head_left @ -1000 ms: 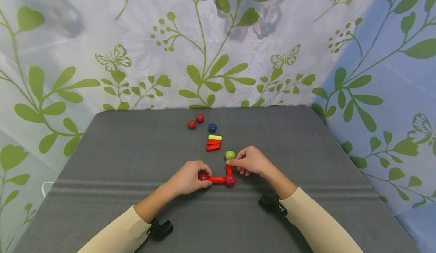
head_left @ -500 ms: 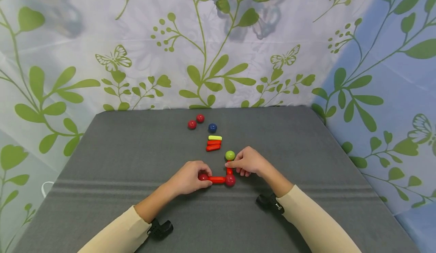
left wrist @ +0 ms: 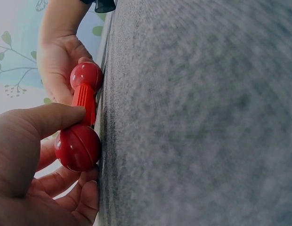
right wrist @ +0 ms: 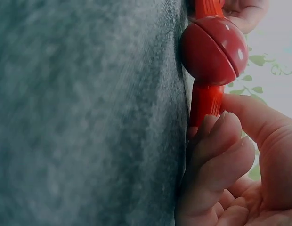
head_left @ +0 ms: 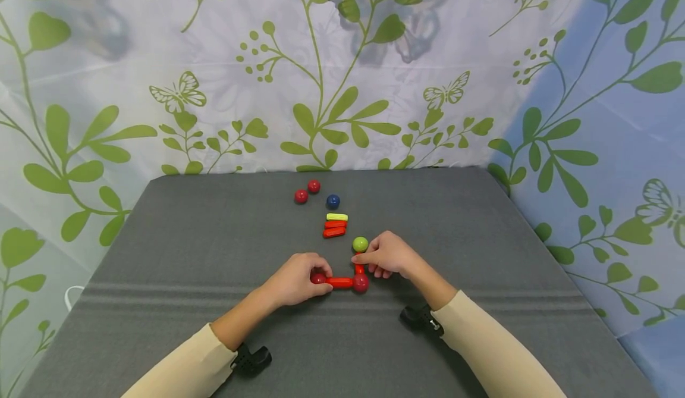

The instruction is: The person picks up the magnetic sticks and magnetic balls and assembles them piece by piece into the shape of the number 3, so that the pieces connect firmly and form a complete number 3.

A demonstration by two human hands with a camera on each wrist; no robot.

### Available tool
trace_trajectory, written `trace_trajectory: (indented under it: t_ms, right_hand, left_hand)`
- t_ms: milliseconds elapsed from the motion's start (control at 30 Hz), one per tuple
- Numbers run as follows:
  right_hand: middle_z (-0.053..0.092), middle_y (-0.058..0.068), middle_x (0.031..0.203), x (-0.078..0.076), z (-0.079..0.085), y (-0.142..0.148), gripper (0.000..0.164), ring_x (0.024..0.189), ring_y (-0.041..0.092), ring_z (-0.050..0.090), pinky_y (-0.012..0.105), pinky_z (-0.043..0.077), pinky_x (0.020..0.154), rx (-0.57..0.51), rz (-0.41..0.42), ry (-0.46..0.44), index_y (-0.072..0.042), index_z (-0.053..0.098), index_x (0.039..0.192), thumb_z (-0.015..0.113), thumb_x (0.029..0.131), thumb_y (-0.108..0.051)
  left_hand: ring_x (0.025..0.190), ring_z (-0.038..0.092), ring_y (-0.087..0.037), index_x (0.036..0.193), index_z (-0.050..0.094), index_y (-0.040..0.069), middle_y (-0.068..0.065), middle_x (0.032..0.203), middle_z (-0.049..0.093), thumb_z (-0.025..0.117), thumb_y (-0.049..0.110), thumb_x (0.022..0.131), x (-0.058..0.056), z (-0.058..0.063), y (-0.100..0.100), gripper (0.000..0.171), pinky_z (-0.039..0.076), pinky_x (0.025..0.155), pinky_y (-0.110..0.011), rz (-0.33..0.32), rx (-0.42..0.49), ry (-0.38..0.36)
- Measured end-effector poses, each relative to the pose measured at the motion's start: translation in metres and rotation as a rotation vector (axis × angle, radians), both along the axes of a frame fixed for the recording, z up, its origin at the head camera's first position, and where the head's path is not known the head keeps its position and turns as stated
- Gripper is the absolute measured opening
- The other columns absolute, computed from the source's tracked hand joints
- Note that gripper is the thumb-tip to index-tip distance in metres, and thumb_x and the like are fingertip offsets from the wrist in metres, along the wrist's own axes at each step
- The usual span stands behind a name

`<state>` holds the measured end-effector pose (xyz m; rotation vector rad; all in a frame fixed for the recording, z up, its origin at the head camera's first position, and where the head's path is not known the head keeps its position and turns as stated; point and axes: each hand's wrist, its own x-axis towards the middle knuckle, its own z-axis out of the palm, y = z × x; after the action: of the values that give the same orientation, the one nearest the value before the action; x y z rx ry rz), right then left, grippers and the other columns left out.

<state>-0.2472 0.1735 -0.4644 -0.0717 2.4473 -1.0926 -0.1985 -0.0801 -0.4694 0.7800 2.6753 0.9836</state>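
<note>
Two red rods and three balls form an L on the grey table. My left hand (head_left: 298, 278) grips its left end, fingers curled behind a red ball (left wrist: 79, 148) and thumb tip against the ball's end of the level red rod (head_left: 340, 282). That rod meets the red corner ball (head_left: 361, 283). From there a second red rod (right wrist: 205, 104) runs away from me to a lime-green ball (head_left: 360, 244). My right hand (head_left: 389, 254) pinches this second rod between thumb and fingers, covering part of it in the head view.
Farther back lie two red rods (head_left: 335, 228) beside a yellow rod (head_left: 337, 217). Behind them are a blue ball (head_left: 333, 201) and two red balls (head_left: 301, 196). A leaf-patterned curtain (head_left: 225, 77) hangs at the table's far edge.
My right hand and forearm have shifted slightly left and toward me, with the fingertips lower along the second rod. My left hand stays where it was.
</note>
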Motion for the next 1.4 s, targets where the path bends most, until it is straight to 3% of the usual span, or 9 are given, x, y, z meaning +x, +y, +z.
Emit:
trace_trajectory:
  t_ms: [200, 367, 567, 633, 800, 967, 1400]
  right_hand:
    - [0.062, 0.001, 0.06, 0.0, 0.001, -0.003, 0.027, 0.046, 0.011, 0.056, 0.023, 0.046, 0.044, -0.034, -0.007, -0.016, -0.01, 0.072, 0.071, 0.081, 0.086, -0.031]
    - [0.064, 0.002, 0.064, -0.002, 0.0, 0.002, 0.025, 0.051, 0.014, 0.06, 0.025, 0.051, 0.049, -0.078, 0.001, -0.019, -0.011, 0.076, 0.078, 0.081, 0.087, -0.033]
    - [0.069, 0.008, 0.077, -0.012, -0.003, 0.011, 0.023, 0.061, 0.018, 0.063, 0.031, 0.056, 0.058, -0.181, -0.001, 0.099, -0.008, 0.073, 0.091, 0.081, 0.088, -0.03]
    - [0.071, 0.01, 0.089, -0.015, -0.003, 0.013, 0.023, 0.067, 0.019, 0.064, 0.032, 0.056, 0.061, -0.209, 0.02, 0.148, -0.009, 0.073, 0.101, 0.08, 0.089, -0.027]
    - [0.07, 0.005, 0.119, -0.023, -0.004, 0.016, 0.036, 0.073, 0.021, 0.066, 0.034, 0.056, 0.066, -0.192, 0.176, 0.197, -0.018, 0.071, 0.127, 0.077, 0.092, -0.027]
    - [0.072, 0.003, 0.117, -0.026, -0.004, 0.016, 0.031, 0.072, 0.02, 0.065, 0.034, 0.056, 0.067, -0.16, 0.246, 0.201, -0.022, 0.073, 0.125, 0.075, 0.094, -0.024]
    - [0.071, 0.009, 0.116, -0.026, -0.005, 0.018, 0.027, 0.079, 0.02, 0.069, 0.034, 0.059, 0.072, -0.219, 0.201, 0.175, -0.014, 0.073, 0.119, 0.077, 0.092, -0.016]
  left_hand:
    - [0.077, 0.054, -0.01, 0.092, 0.073, 0.02, 0.008, 0.085, 0.063, 0.082, 0.02, 0.086, 0.0, 0.001, -0.001, 0.011, 0.046, 0.068, -0.025, 0.005, -0.002, -0.01]
    - [0.077, 0.054, -0.01, 0.091, 0.073, 0.02, 0.007, 0.084, 0.062, 0.082, 0.02, 0.087, 0.001, 0.003, 0.0, 0.01, 0.046, 0.067, -0.025, 0.008, 0.005, -0.014]
    - [0.078, 0.055, -0.011, 0.093, 0.073, 0.02, 0.007, 0.085, 0.062, 0.081, 0.02, 0.087, 0.001, 0.004, -0.001, 0.01, 0.047, 0.068, -0.026, 0.007, 0.008, -0.04]
    - [0.078, 0.055, -0.011, 0.093, 0.073, 0.02, 0.007, 0.086, 0.063, 0.081, 0.02, 0.087, 0.0, 0.003, -0.002, 0.01, 0.047, 0.068, -0.026, 0.005, 0.008, -0.047]
    - [0.079, 0.055, -0.011, 0.093, 0.073, 0.022, 0.008, 0.086, 0.063, 0.082, 0.021, 0.087, -0.001, 0.001, -0.002, 0.01, 0.047, 0.068, -0.025, 0.006, 0.0, -0.051]
    - [0.079, 0.055, -0.011, 0.094, 0.073, 0.021, 0.008, 0.086, 0.063, 0.081, 0.02, 0.088, -0.002, 0.0, -0.003, 0.01, 0.047, 0.069, -0.026, 0.001, 0.003, -0.05]
    - [0.079, 0.055, -0.011, 0.094, 0.074, 0.02, 0.007, 0.087, 0.063, 0.081, 0.019, 0.088, 0.001, 0.002, -0.001, 0.009, 0.047, 0.069, -0.026, -0.001, 0.004, -0.04]
